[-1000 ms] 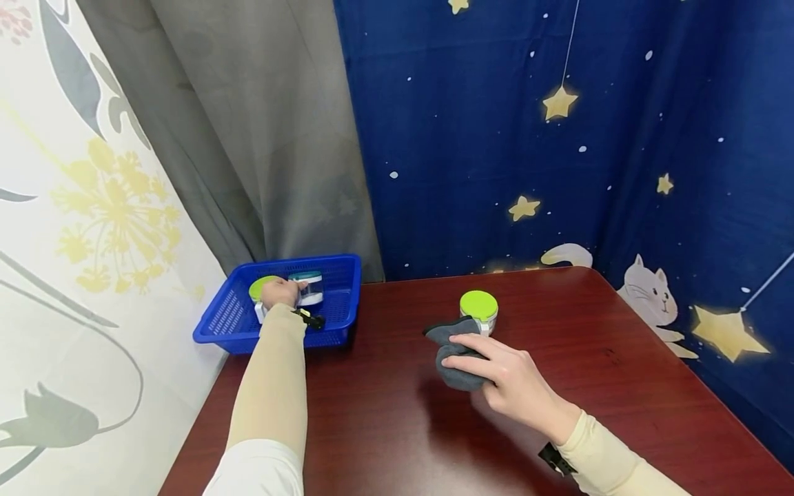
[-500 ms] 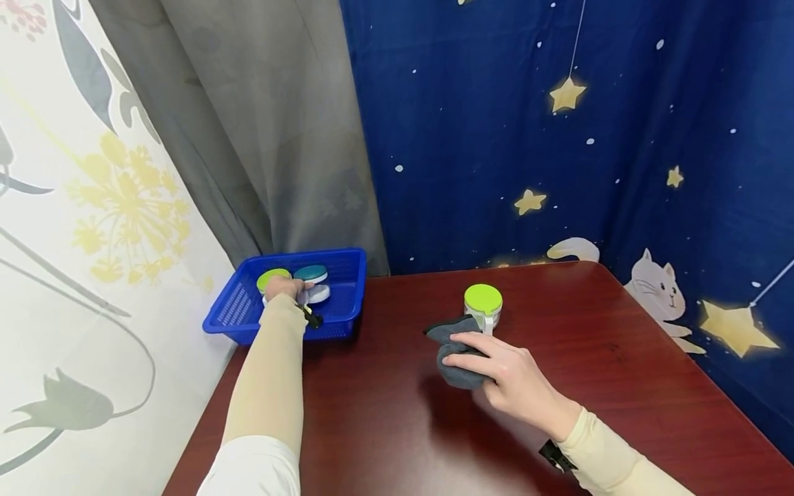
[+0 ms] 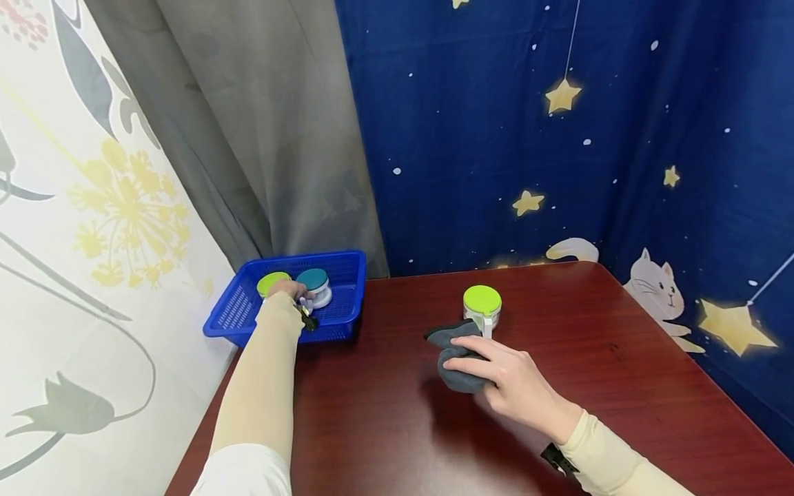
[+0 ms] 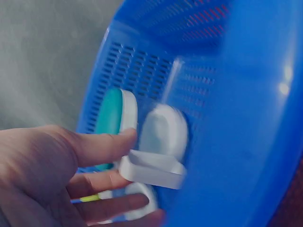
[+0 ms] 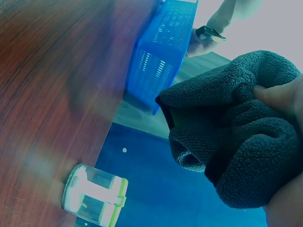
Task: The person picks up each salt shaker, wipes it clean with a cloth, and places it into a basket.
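A jar with a teal lid stands upright in the blue basket. My left hand reaches in beside it, thumb and forefinger lightly pinching the end of its white handle; the other fingers stretch past, in the left wrist view. Left of that hand is a green-lidded jar, partly covered by it. Over the table my right hand grips a folded dark grey cloth between fingers and thumb. Just behind the cloth, another green-lidded jar stands on the table, handle facing me.
The basket is at the far left of the dark red wooden table, against a grey curtain. A starry blue curtain hangs behind the table. A floral white wall covering borders the left side.
My left hand has lowered the teal-lidded jar, which was tilted, and it now stands upright in the basket. The right hand keeps its hold on the cloth in nearly the same place.
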`<state>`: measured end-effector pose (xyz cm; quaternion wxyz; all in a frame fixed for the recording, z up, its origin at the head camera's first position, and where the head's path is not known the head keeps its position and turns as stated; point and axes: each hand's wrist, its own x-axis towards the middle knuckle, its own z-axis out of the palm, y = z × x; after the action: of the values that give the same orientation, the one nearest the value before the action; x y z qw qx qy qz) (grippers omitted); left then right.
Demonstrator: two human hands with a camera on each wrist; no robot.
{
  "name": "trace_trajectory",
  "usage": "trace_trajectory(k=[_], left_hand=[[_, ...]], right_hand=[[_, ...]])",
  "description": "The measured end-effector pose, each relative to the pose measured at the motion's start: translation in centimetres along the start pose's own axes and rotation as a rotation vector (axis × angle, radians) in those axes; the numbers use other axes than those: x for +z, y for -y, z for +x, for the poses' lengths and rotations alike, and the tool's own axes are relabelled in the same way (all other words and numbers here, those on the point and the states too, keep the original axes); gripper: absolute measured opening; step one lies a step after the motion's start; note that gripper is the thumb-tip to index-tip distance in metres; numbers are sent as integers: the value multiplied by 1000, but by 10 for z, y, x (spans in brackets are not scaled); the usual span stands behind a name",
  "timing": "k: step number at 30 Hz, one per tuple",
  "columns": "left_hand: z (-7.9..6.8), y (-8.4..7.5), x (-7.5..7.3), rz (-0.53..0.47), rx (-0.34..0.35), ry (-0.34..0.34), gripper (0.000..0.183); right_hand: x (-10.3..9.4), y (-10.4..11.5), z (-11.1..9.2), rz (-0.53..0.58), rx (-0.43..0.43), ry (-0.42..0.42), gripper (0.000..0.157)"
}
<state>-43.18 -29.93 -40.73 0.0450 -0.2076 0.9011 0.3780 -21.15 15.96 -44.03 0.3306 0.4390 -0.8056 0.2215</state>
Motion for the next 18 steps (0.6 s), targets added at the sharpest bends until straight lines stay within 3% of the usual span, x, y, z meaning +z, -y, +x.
trace_trajectory(k=[4, 10, 14, 18], left_hand=[[0, -9, -6, 154, 83, -23, 56], [-24, -31, -10, 193, 188, -103, 52], [-24, -47, -2, 214, 254, -154, 46], [-30, -66, 17, 241, 302, -208, 39]], right_hand=[[0, 0, 0, -2, 2, 2, 70], [0, -1, 0, -6, 8, -4, 70], [0, -1, 1, -15, 6, -14, 72], [-2, -2, 3, -23, -1, -16, 72]])
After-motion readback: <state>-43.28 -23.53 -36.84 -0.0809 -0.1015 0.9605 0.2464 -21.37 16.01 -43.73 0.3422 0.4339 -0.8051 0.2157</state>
